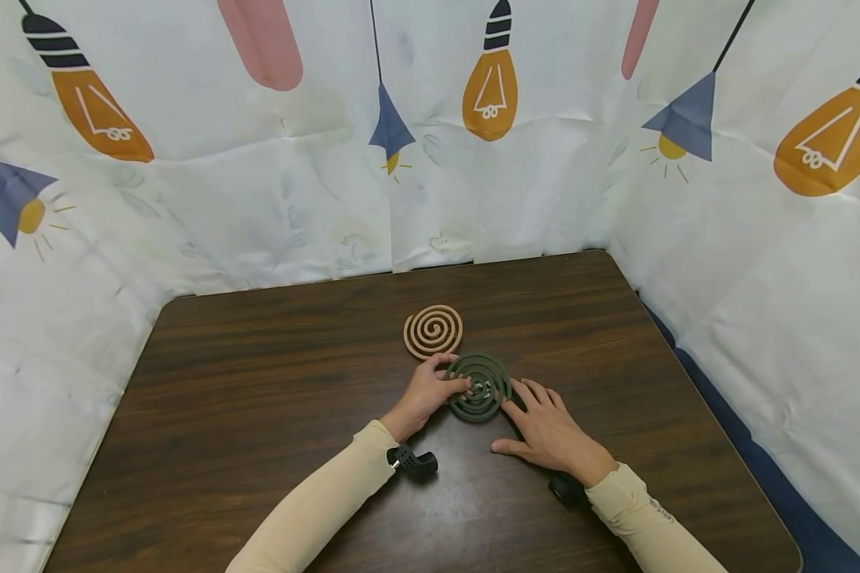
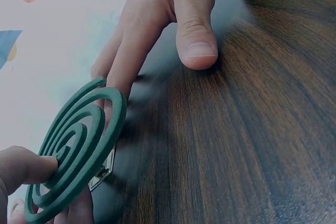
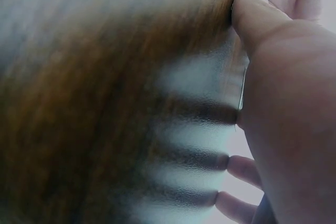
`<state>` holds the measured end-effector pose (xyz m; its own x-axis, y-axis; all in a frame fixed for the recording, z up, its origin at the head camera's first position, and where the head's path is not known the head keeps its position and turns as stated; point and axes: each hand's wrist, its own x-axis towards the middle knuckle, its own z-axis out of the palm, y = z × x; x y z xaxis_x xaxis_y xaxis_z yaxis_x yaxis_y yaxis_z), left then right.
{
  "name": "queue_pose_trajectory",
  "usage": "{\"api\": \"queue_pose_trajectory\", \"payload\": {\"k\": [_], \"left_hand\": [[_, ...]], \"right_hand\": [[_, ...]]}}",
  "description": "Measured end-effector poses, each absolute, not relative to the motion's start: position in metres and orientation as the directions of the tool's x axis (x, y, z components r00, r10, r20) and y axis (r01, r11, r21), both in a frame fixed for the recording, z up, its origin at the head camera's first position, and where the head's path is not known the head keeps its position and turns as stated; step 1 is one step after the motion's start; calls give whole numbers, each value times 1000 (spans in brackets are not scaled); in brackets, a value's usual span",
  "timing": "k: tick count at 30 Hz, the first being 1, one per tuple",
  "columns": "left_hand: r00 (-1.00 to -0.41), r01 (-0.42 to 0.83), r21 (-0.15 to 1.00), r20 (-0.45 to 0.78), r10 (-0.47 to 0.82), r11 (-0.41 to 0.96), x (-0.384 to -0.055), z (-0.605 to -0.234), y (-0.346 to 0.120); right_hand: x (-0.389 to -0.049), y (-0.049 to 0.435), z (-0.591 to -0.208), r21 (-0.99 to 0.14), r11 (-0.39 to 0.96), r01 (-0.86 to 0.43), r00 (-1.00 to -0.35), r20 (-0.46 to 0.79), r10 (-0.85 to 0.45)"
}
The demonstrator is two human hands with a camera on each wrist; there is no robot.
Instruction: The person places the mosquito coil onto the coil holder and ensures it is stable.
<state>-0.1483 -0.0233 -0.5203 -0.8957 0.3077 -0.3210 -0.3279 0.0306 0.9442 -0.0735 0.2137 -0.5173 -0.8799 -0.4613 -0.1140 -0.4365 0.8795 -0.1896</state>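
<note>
A green spiral mosquito coil (image 1: 481,368) is tilted just above the table, close to its middle. My left hand (image 1: 424,395) pinches it, the thumb pressing near the spiral's centre and other fingers underneath. Below the coil, in the left wrist view, sits a small shiny metal stand (image 2: 106,171), partly hidden by the rings. My right hand (image 1: 552,434) rests on the tabletop with fingers spread, its index and middle fingertips right at the coil's right edge. In the right wrist view, its fingertips meet the glossy surface.
Just behind the left hand, a tan spiral coil (image 1: 433,332) lies flat on the dark wooden table (image 1: 272,374). White cloth curtains (image 1: 258,207) printed with lamps and bulbs hang around the table's back and sides. Each wrist wears a black strap device (image 1: 413,461).
</note>
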Motion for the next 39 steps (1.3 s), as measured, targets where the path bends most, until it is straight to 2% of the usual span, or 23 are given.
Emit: {"api": "queue_pose_trajectory", "payload": {"k": [9,39], "left_hand": [[-898,-322,944,-328,292,73,-147,-520,-23],[-869,-369,925,-378,319,90,-144,-516,-30]], "right_hand": [[-72,213,-516,-186,878,-441,-880,-106,-464],[-70,212,-514,-186,879,-439,-881,-104,-462]]}}
